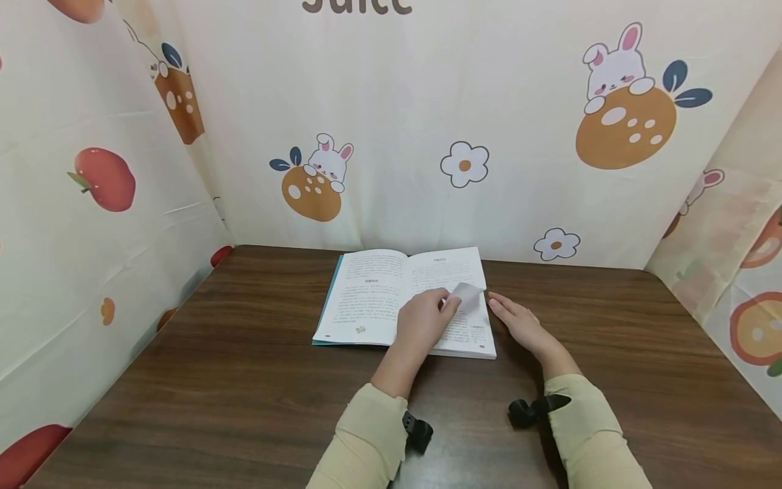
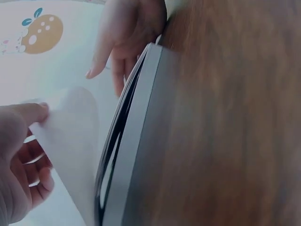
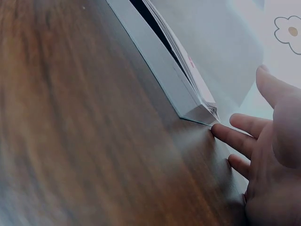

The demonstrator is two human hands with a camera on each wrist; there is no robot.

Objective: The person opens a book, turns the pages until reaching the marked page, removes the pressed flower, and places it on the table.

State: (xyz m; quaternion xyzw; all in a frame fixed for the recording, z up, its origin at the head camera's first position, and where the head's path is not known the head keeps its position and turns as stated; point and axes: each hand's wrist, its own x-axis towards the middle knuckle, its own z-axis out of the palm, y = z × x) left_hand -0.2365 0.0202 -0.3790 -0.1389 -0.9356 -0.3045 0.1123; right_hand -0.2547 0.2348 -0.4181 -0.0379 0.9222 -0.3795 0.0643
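An open book (image 1: 369,295) with printed pages and a teal cover lies on the table. Over its right half, my left hand (image 1: 423,318) pinches the corner of a page (image 1: 468,296) between thumb and fingers, and the paper is lifted and curled. In the left wrist view, the raised page (image 2: 70,127) rises from the thumb of the left hand (image 2: 16,165). My right hand (image 1: 520,327) is beside the book's right edge, fingers extended. From the right wrist, its fingertips (image 3: 218,131) are right at the corner of the thick page block (image 3: 155,70).
The dark wooden table (image 1: 244,387) spreads around the book. A pale curtain (image 1: 397,88) printed with rabbits, fruit and flowers hangs behind and along both sides. Black straps with small cameras (image 1: 418,433) sit at both sleeve cuffs.
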